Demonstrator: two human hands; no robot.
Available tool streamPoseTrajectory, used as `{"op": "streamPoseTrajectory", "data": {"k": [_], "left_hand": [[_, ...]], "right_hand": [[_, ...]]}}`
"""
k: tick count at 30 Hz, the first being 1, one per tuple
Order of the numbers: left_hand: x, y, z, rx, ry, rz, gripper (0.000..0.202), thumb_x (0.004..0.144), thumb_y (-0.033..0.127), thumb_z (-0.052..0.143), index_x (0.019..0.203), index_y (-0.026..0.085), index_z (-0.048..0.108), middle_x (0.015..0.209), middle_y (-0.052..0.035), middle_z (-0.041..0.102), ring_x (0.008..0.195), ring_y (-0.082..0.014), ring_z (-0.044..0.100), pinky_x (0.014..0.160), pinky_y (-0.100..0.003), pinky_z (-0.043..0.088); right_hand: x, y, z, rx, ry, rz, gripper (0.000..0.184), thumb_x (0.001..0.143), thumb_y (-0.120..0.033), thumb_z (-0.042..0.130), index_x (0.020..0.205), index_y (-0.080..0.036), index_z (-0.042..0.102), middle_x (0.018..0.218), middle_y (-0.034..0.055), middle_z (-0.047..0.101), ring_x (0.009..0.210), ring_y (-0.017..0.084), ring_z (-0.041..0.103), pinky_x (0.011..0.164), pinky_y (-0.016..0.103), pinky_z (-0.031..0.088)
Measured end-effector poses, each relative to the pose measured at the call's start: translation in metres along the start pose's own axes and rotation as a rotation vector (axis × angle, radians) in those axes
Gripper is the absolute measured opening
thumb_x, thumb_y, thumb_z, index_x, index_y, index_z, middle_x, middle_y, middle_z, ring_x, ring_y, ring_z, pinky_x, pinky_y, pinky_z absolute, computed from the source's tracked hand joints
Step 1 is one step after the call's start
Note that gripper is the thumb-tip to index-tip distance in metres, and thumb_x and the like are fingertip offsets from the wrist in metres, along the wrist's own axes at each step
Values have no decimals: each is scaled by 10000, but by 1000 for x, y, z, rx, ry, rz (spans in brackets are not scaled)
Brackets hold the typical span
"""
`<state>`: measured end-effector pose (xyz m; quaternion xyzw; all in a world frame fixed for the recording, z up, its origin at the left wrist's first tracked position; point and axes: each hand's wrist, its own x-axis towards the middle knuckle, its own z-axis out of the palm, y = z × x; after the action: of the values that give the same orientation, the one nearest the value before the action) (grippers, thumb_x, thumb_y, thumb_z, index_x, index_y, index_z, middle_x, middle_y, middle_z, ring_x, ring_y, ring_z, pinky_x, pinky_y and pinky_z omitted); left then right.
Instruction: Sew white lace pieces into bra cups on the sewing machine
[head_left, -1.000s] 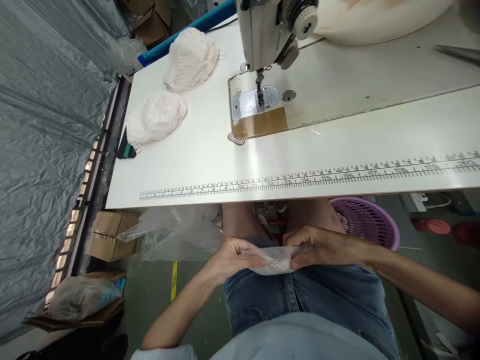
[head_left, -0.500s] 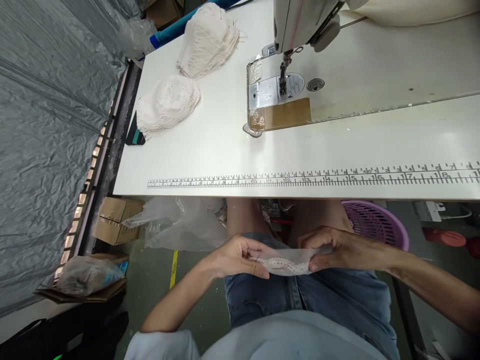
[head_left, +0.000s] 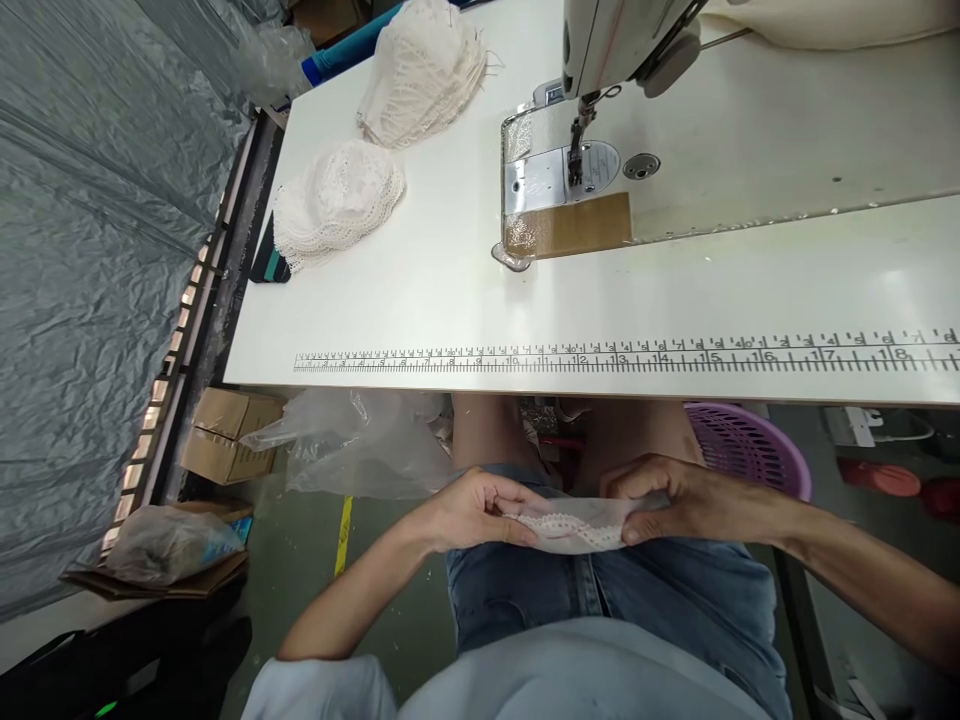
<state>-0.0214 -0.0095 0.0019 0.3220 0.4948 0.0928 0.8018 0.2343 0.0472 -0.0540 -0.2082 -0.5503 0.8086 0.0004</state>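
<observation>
Over my lap, below the table's front edge, I hold a small white lace-trimmed fabric piece (head_left: 576, 526) stretched between both hands. My left hand (head_left: 471, 510) pinches its left end, fingers closed. My right hand (head_left: 673, 498) pinches its right end, fingers closed too. On the white table (head_left: 420, 300) above, two stacks of similar white lace pieces lie at the far left: a nearer stack (head_left: 335, 203) and a farther stack (head_left: 421, 72). The sewing machine (head_left: 600, 60) stands at the back, its needle over the metal plate (head_left: 555, 180).
A printed ruler (head_left: 622, 355) runs along the table's front edge. A purple basket (head_left: 750, 450) sits under the table to my right. A clear plastic bag (head_left: 360, 445), cardboard boxes (head_left: 225, 435) and grey sheeting (head_left: 82, 250) lie at my left.
My hands have drawn apart a little, stretching the lace piece out wider over my lap. The view has shifted slightly; the table now sits further right in the picture.
</observation>
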Motion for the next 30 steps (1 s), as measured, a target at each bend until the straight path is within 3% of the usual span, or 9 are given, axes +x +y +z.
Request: {"op": "streamPoseTrajectory", "data": {"k": [20, 30], "left_hand": [[1, 3, 2, -22, 23, -30, 559, 574, 435, 809, 1029, 126, 704, 985, -113, 703, 860, -191, 639, 799, -288, 482], [6, -4, 3, -118, 102, -44, 563, 509, 414, 847, 971, 118, 718, 728, -47, 691, 629, -103, 582, 658, -220, 446]], "right_hand": [[1, -3, 3, 41, -16, 49, 240, 783, -375, 662, 795, -138, 696, 781, 40, 639, 742, 162, 579, 657, 258, 406], [9, -14, 15, -54, 65, 62, 334, 698, -448, 723, 869, -188, 603, 806, -11, 558, 757, 157, 501, 648, 250, 358]]}}
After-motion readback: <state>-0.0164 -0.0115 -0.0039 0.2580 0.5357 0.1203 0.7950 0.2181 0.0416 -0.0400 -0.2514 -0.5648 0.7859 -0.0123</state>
